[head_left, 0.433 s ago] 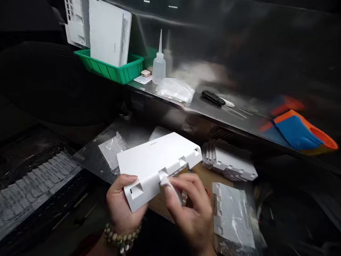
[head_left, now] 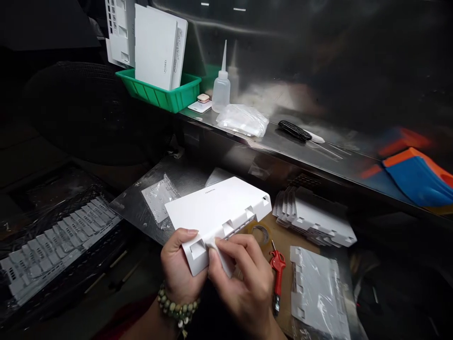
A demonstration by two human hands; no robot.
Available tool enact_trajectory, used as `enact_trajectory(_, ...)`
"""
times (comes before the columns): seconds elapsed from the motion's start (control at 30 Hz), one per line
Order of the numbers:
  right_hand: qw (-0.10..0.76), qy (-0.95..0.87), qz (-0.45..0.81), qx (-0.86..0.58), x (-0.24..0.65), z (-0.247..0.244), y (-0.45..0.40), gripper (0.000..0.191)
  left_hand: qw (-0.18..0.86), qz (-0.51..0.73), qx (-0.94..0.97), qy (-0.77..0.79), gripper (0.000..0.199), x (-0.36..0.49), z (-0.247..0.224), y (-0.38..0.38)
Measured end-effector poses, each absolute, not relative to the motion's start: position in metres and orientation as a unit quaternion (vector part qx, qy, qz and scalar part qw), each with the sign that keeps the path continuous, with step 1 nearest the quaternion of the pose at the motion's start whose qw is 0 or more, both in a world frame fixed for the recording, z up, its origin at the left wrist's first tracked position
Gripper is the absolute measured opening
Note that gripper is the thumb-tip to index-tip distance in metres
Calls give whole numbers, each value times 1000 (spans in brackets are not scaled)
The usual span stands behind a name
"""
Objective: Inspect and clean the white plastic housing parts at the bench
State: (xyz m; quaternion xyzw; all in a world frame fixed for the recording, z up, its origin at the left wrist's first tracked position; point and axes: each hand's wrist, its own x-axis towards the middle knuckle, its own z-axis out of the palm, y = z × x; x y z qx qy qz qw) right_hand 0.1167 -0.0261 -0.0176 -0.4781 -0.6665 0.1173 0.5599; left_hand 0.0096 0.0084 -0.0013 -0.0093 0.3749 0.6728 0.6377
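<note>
I have the white cover [head_left: 217,205] just below the middle of the frame, tilted, its "HUAWEI" lettering facing up and its notched edge turned toward the lower right. My left hand [head_left: 182,267] has its grip closed on the cover's near corner, thumb on top and fingers underneath; a bead bracelet [head_left: 179,309] circles that wrist. My right hand [head_left: 244,274] has its grip pinched around a small white wad [head_left: 225,264], pressed to the notched edge; I cannot make out its material.

Beyond the right hand I see a tape roll [head_left: 262,232] and a red air gun [head_left: 278,271]. At lower right lies a bagged cover [head_left: 314,288], with a stack of covers [head_left: 318,217] above it. Another bagged piece [head_left: 157,198] lies on the dark metal tabletop [head_left: 129,200], left of center. At the lower left edge runs a row of white parts [head_left: 67,245].

Along the shelf [head_left: 262,147] I have a green bin [head_left: 159,97] at upper left holding upright covers, then a squeeze bottle [head_left: 221,92], clear bags [head_left: 244,120] and two handled tools [head_left: 293,131]. A blue-and-orange object [head_left: 415,177] sits at the right edge.
</note>
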Motion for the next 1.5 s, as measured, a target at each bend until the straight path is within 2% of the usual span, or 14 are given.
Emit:
enact_trajectory(0.2, 560, -641, 120, -511, 122, -23, -22, 16, 652, 667, -41, 357, 33, 10, -5, 10)
enact_trajectory(0.33, 558, -665, 124, -481, 114, -19, -26, 19, 700, 628, -51, 335, 30, 8, -5, 10)
enact_trajectory(0.6, 559, -648, 144, -497, 115, -21, -24, 15, 689, 639, -41, 339, 40, 9, -5, 12)
enact_trajectory(0.7, 563, -664, 163, -464, 109, -17, -28, 16, 721, 610, -58, 324, 42, 10, -2, 11)
enact_trajectory(0.83, 595, -640, 209, -439, 115, -10, -37, 19, 726, 609, -68, 312, 42, 9, 1, 14)
enact_trajectory(0.93, 674, -508, 211, -493, 146, -11, -38, 14, 715, 636, -13, 289, 42, 0, -6, 20)
enact_trajectory(1.07, 766, -340, 215, -502, 206, -17, -32, 19, 739, 627, 92, 229, 67, -25, -23, 26)
enact_trajectory(1.2, 773, -259, 220, -535, 240, -28, -32, 15, 739, 614, 103, 257, 88, -47, -37, 24)
enact_trajectory(1.33, 756, -203, 252, -569, 239, -40, -38, 30, 717, 628, 67, 295, 97, -54, -44, 23)
enact_trajectory(1.5, 730, -233, 292, -573, 227, -48, -38, 33, 741, 608, 59, 279, 97, -55, -45, 24)
